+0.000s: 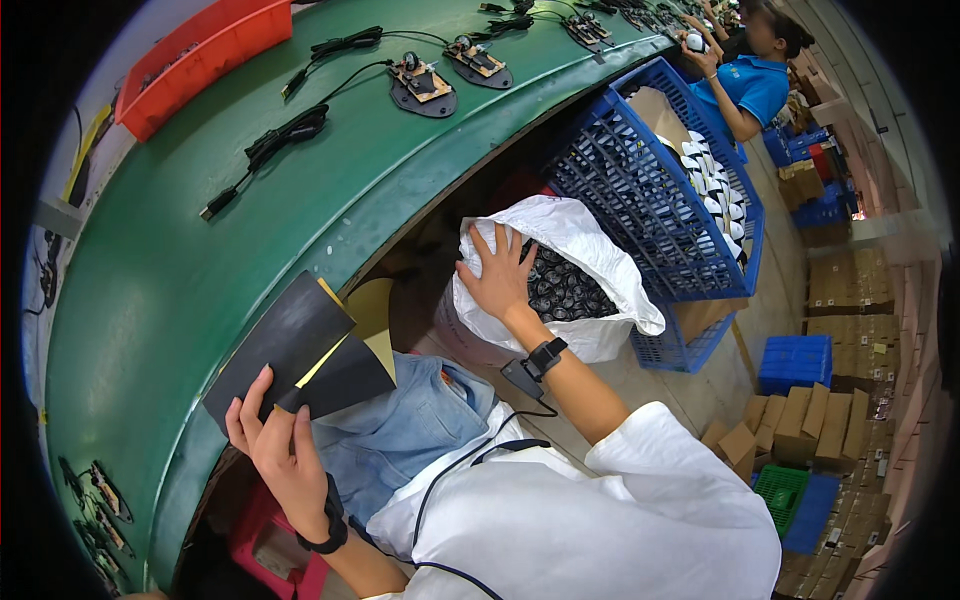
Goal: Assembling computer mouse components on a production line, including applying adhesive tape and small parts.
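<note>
My left hand [275, 440] is closed on the lower edge of some black sheets [290, 345] with yellow edges, held over the bench edge and my lap. A yellowish sheet [372, 312] shows behind them. My right hand [498, 275] lies with fingers spread on the rim of a white woven sack [600, 245], gripping nothing. Inside the sack, beside those fingers, are several small round black parts [565, 285]; how deep they go is hidden.
Mouse-like assemblies [420, 90] with coiled black cables [285, 140] sit on the green bench [150, 300]. A red bin [200, 60] stands at its far side. Blue crates [620, 190] with white-and-black shells rise behind the sack; a person in blue [755, 90] works beyond. Cartons [800, 425] stand right.
</note>
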{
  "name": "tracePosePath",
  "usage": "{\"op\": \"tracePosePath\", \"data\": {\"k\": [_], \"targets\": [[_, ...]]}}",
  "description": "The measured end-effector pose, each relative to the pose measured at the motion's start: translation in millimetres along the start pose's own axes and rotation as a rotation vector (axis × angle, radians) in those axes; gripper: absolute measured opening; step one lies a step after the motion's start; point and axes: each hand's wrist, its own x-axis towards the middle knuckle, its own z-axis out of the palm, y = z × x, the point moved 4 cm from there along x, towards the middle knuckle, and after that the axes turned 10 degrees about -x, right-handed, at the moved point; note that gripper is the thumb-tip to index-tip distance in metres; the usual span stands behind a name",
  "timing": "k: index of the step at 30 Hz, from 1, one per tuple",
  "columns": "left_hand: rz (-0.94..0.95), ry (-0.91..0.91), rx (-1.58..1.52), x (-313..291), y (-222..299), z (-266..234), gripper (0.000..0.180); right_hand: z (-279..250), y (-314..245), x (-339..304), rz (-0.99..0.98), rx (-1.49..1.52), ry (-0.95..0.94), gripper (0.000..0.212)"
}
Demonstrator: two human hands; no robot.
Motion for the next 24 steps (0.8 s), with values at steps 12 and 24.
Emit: {"op": "tracePosePath", "data": {"k": [12,24], "targets": [[0.007,0.048,-0.010,3,-2,4,0.011,-121,42,-53,-0.074,0.354,0.060,0.060],[0.021,0.059,-0.044,-3,-1,-10,0.014,-189,-30,-92,-0.223,0.698,0.358,0.010]]}}
